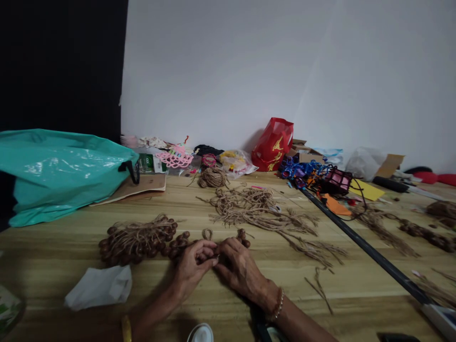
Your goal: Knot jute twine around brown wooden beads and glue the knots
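Fingers bent, my left hand (pixel 195 260) and my right hand (pixel 239 267) meet tip to tip low in the middle of the view. Both are closed around something small that my fingers hide. A loop of brown twine (pixel 207 233) sticks up just behind the fingertips. Brown round beads (pixel 243 237) show beyond my right hand, and more beads (pixel 180 242) lie against my left hand. Left of them rests a heap of brown beads strung on twine (pixel 138 240). Farther back, tangled lengths of twine (pixel 249 204) spread over the wooden table (pixel 171 308).
A teal plastic bag (pixel 64 175) fills the left side, with a white tissue (pixel 99 287) in front. A ball of twine (pixel 213 177) and a red bag (pixel 273 145) stand near the wall. A long dark bar (pixel 363 244) crosses the right side.
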